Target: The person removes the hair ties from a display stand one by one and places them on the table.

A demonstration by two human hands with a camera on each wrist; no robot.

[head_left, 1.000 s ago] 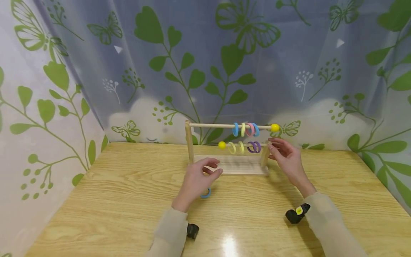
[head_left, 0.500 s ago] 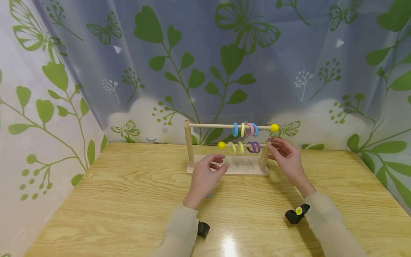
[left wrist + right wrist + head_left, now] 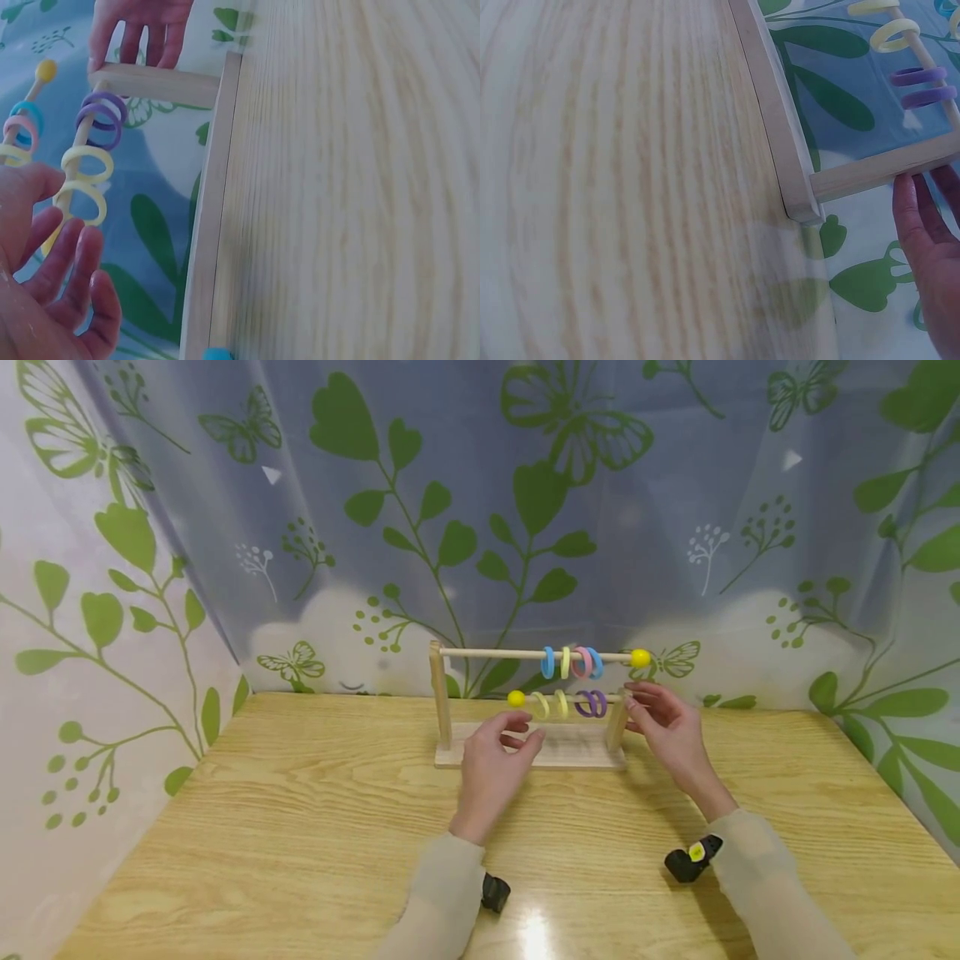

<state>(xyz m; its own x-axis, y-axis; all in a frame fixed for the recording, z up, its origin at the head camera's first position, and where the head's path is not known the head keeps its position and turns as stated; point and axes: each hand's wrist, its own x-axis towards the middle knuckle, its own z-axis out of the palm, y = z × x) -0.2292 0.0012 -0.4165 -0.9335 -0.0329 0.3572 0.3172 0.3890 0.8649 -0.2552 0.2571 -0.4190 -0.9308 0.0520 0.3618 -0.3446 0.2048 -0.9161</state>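
Observation:
A wooden rack (image 3: 577,750) with two rods stands on the table. Pale yellow rings (image 3: 105,204) and purple rings (image 3: 120,127) hang on its lower rod, which ends in a yellow ball (image 3: 516,699). My left hand (image 3: 495,768) is at that ball end, thumb and fingers apart with nothing between them; the left wrist view has its fingertips overlapping the ball. At the rack's right post (image 3: 881,166), my right hand (image 3: 671,735) touches the outer face with straight fingers, its thumb by the post's top. A blue piece (image 3: 218,353) shows at the left wrist view's bottom edge.
Above, the upper rod (image 3: 487,652) carries blue, pale yellow and pink rings and has a yellow ball (image 3: 640,658) at its right end. The left post (image 3: 441,693) supports it. A patterned curtain (image 3: 450,527) hangs right behind the wooden table (image 3: 300,827).
My left hand has moved right and slightly up toward the lower rod's yellow ball, covering the blue ring on the table in the head view. My right hand has stayed at the post.

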